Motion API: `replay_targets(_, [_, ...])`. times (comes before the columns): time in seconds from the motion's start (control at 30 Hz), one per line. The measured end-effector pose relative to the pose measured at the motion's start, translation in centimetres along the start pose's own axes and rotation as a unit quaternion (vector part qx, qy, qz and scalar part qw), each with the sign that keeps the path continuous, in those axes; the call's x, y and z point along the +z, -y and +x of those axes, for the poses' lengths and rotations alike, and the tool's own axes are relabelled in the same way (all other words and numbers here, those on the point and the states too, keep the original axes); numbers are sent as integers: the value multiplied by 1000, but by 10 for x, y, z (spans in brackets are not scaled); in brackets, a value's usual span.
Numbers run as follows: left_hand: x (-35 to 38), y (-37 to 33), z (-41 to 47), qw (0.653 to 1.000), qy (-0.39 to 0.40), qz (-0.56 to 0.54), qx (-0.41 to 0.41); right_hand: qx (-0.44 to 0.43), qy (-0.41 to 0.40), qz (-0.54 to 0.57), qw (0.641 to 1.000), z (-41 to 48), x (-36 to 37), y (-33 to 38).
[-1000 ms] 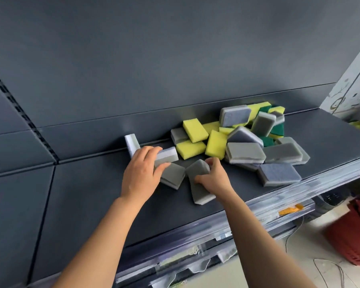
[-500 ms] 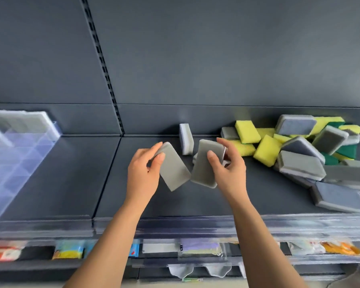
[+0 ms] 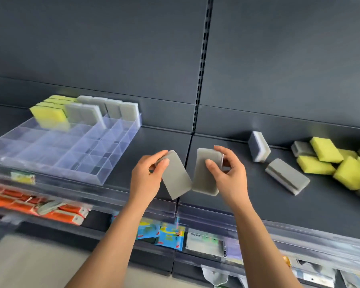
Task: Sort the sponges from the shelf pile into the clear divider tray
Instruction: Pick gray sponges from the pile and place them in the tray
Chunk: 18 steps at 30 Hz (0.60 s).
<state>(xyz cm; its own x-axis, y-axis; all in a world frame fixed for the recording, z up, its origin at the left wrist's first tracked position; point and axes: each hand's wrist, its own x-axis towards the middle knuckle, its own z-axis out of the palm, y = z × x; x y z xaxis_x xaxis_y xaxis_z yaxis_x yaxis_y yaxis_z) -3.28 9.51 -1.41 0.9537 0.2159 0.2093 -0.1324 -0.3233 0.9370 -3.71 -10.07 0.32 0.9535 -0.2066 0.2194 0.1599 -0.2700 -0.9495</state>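
My left hand (image 3: 146, 179) grips a grey sponge (image 3: 176, 177), tilted, above the dark shelf's front. Beside it my right hand (image 3: 230, 175) grips a second grey sponge (image 3: 206, 173), held nearly upright; the two sponges almost touch at their lower corners. The clear divider tray (image 3: 92, 173) sits on the shelf to the left, with yellow sponges (image 3: 48, 115) and grey sponges (image 3: 112, 108) standing in its back rows. The sponge pile (image 3: 328, 163) of yellow and grey pieces lies at the right, partly cut off by the frame edge.
A grey-and-white sponge (image 3: 258, 146) stands on edge against the back panel, and another grey sponge (image 3: 287, 177) lies flat near the pile. A clear lip (image 3: 279, 225) runs along the shelf front. Packaged goods (image 3: 168, 235) fill the lower shelf.
Both hands lifted a grey sponge each from the pile's edge and carried them leftward. The view swung left, bringing the divider tray fully into sight.
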Motion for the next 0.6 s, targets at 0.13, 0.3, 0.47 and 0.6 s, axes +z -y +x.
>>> replay_targets(0.13, [-52,15,8,1000,0,7,-3,-7,4,-7,1000,-12,51,14])
replay_targets(0.3, [-108,30,21,1000,-9,10,-1,-11,20,2,1000,-21,106,31])
replay_targets(0.47, [-150,40,43,1000,-21,6,-5,-15,38,2,999,-15,151,48])
replay_targets(0.6, [-173,44,72,1000,-13,0,-8,-16,41,16,999,5,184,56])
